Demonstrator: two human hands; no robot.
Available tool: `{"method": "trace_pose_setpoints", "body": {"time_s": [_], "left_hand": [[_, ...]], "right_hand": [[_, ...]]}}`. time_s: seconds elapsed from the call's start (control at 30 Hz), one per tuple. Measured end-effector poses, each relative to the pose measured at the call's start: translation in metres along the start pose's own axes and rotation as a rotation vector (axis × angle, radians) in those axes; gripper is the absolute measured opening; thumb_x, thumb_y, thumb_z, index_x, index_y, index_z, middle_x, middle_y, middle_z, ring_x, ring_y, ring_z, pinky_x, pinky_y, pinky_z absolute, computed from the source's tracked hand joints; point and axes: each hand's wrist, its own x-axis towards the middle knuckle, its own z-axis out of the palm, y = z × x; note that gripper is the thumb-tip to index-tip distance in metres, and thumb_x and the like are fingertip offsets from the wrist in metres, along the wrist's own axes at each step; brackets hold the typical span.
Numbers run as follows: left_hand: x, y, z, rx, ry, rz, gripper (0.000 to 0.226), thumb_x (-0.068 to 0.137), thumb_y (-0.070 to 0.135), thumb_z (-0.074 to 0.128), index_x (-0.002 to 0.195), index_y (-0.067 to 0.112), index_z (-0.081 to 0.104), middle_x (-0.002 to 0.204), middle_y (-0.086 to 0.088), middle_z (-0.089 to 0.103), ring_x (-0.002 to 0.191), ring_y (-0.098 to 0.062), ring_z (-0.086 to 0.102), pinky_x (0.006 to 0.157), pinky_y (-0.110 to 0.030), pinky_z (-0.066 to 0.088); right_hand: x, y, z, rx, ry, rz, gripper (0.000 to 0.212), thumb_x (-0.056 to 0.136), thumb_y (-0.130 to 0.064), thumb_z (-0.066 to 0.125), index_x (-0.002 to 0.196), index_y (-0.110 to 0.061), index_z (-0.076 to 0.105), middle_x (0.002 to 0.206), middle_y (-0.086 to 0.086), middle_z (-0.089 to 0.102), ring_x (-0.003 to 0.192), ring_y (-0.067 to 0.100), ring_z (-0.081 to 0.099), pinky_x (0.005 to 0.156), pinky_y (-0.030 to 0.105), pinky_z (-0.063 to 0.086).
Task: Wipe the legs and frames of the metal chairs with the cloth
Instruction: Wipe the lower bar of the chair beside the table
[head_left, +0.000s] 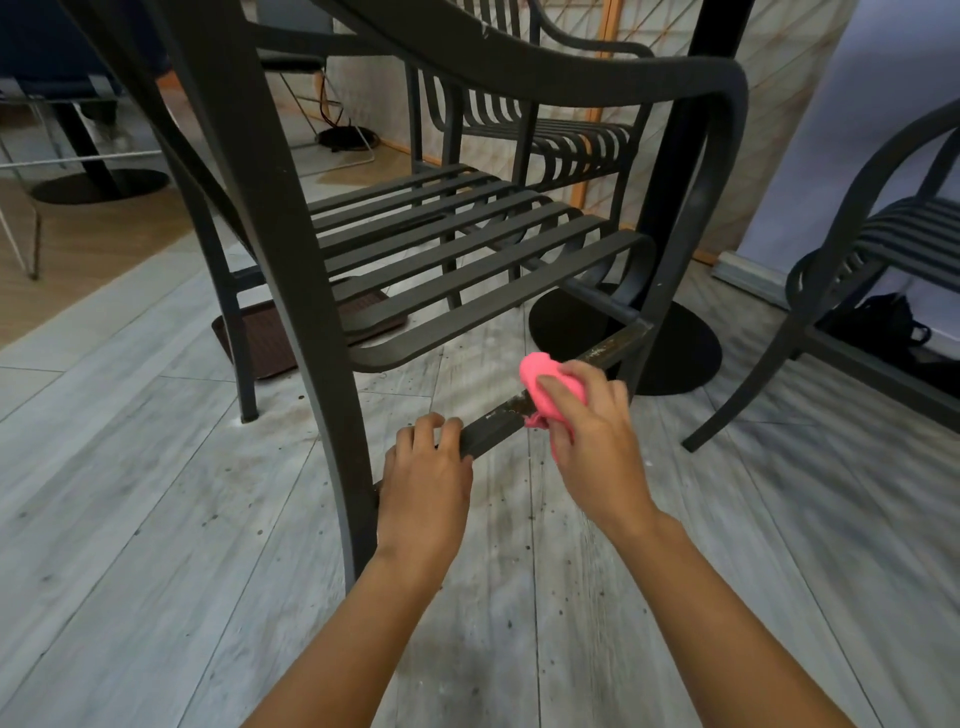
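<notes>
Right hand (592, 436) presses pink cloth (545, 384) on crossbar (493, 428) beside left hand (426, 467)

The cloth (553, 387) is bright pink against dark grey slatted chairs (467, 244), the floor (156, 519) is pale grey wood-grain planks speckled with dark spots, and a brown ribbed mat (270, 338) lies beneath.

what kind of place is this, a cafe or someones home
Probably a cafe or restaurant: several matching slatted metal chairs, round pedestal table bases on the plank floor, and more seating behind.
</notes>
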Motion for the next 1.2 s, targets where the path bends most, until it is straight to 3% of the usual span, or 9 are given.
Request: {"method": "trace_pose_setpoints", "body": {"time_s": [0.1,0.2,0.3,0.4,0.5,0.8,1.2], "left_hand": [[0.003,-0.002,0.004,-0.011,-0.001,0.007,0.032,0.096,0.028,0.046,0.127,0.018,0.047,0.127,-0.001,0.048,0.111,-0.019,0.045,0.092,-0.03,0.04],[0.004,-0.002,0.007,-0.059,-0.002,0.018,0.028,0.096,0.025,0.048,0.123,0.018,0.052,0.118,-0.001,0.056,0.102,-0.018,0.05,0.084,-0.029,0.044],[0.005,-0.003,0.008,-0.076,0.006,0.021,0.027,0.096,0.025,0.048,0.121,0.018,0.053,0.114,-0.001,0.057,0.099,-0.017,0.051,0.081,-0.029,0.045],[0.006,-0.005,0.009,-0.081,0.012,0.033,0.026,0.095,0.026,0.049,0.12,0.018,0.054,0.113,-0.001,0.058,0.098,-0.017,0.052,0.081,-0.029,0.046],[0.005,-0.006,0.009,-0.091,0.011,0.034,0.028,0.095,0.028,0.049,0.121,0.018,0.055,0.113,-0.001,0.058,0.1,-0.017,0.052,0.081,-0.029,0.046],[0.006,-0.005,0.008,-0.082,-0.024,-0.014,0.033,0.097,0.03,0.045,0.128,0.02,0.047,0.12,0.003,0.053,0.106,-0.014,0.047,0.085,-0.027,0.046],[0.006,-0.006,0.008,-0.099,-0.038,-0.028,0.033,0.097,0.032,0.045,0.129,0.022,0.046,0.121,0.004,0.052,0.107,-0.012,0.047,0.088,-0.027,0.047]], "right_hand": [[-0.001,-0.009,0.02,-0.015,-0.152,-0.031,0.043,0.09,-0.016,0.054,0.132,-0.024,0.046,0.132,0.006,0.041,0.11,0.018,0.042,0.091,0.035,0.047],[-0.007,-0.016,0.042,-0.142,-0.248,-0.174,0.045,0.087,-0.011,0.059,0.13,-0.022,0.05,0.141,0.005,0.039,0.118,0.026,0.036,0.092,0.039,0.046],[-0.01,-0.018,0.05,-0.215,-0.19,-0.186,0.053,0.071,-0.009,0.078,0.119,-0.019,0.06,0.131,0.006,0.053,0.11,0.025,0.034,0.081,0.039,0.052],[-0.01,-0.016,0.052,-0.291,-0.157,-0.218,0.057,0.061,-0.012,0.085,0.114,-0.017,0.063,0.122,0.008,0.06,0.107,0.029,0.047,0.076,0.038,0.054],[-0.009,-0.015,0.053,-0.351,-0.166,-0.233,0.056,0.062,-0.012,0.083,0.114,-0.015,0.062,0.121,0.01,0.06,0.104,0.033,0.056,0.076,0.04,0.053],[0.005,0.004,0.045,-0.396,-0.147,-0.194,0.05,0.065,-0.006,0.077,0.113,-0.009,0.063,0.12,0.015,0.06,0.101,0.037,0.057,0.072,0.042,0.051],[0.02,0.023,0.038,-0.434,-0.185,-0.099,0.055,0.068,-0.002,0.076,0.12,-0.012,0.059,0.125,0.015,0.057,0.109,0.039,0.052,0.082,0.047,0.048]]}}
